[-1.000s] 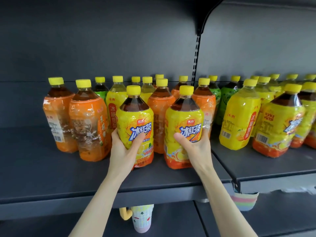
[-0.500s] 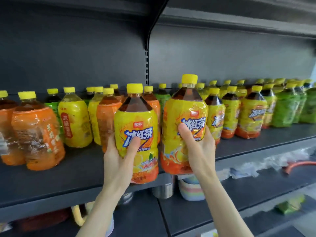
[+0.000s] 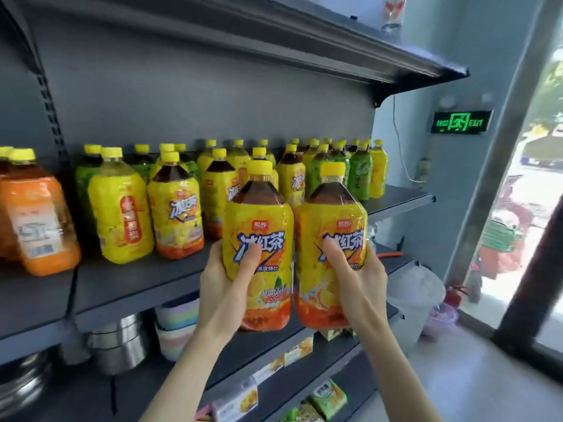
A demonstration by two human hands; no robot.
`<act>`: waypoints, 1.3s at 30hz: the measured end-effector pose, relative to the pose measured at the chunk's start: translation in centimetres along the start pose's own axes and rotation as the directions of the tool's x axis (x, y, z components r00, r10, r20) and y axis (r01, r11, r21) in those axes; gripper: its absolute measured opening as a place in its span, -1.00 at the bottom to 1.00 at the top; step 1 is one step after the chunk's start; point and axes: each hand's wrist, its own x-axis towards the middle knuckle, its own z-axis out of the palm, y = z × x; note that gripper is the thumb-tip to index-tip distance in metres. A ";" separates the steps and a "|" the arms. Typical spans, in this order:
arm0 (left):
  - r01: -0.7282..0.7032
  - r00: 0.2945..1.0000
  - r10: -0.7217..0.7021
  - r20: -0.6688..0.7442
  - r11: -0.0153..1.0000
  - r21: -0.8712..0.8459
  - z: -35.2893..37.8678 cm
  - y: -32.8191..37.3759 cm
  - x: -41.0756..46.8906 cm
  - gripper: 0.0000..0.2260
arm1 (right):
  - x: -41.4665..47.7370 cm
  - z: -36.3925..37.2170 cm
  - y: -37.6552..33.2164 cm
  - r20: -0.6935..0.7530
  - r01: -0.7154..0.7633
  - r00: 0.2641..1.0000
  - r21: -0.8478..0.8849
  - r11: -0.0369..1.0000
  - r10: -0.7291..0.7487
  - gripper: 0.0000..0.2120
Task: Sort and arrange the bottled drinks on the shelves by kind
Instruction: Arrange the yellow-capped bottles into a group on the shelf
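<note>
Your left hand [image 3: 222,287] is gripping the left iced-tea bottle [image 3: 259,236] and your right hand [image 3: 359,278] is gripping the right iced-tea bottle [image 3: 332,229], each thumb pressing on the label. Both bottles are hanging upright in front of the shelf [image 3: 137,287], not standing on it. They are looking full, so probably heavy, and the film is likely slippery; gripping around the mid-body is seeming safest.

a small shop, seen along its stocked shelving

dark grey metal retail shelves [image 3: 128,287] on slotted uprights [image 3: 48,95] carry rows of yellow-capped plastic drink bottles [image 3: 122,208] with orange, yellow and green labels; lower tiers hold stacked steel pots [image 3: 118,342], pastel bowls [image 3: 176,318] and small packaged snacks [image 3: 329,399]; a green lit exit sign [image 3: 461,121] hangs beside a tall glass front [image 3: 536,208] facing a bright street.
</note>
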 end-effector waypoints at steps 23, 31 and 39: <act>-0.050 0.966 0.078 0.247 0.991 -0.120 36.9 -14.2 21.7 -0.50 | 33.7 -20.9 13.2 -0.267 0.022 0.961 -0.179 0.984 -0.070 -0.51; -0.022 0.980 0.051 0.191 0.988 -0.150 51.0 -20.3 25.3 -0.58 | 45.2 -30.4 19.2 -0.236 0.008 0.970 -0.201 0.980 -0.056 -0.57; -0.046 0.998 0.048 0.027 0.998 -0.052 58.2 -23.0 29.0 -0.54 | 56.0 -34.1 23.4 -0.043 0.001 0.999 -0.123 0.992 -0.006 -0.49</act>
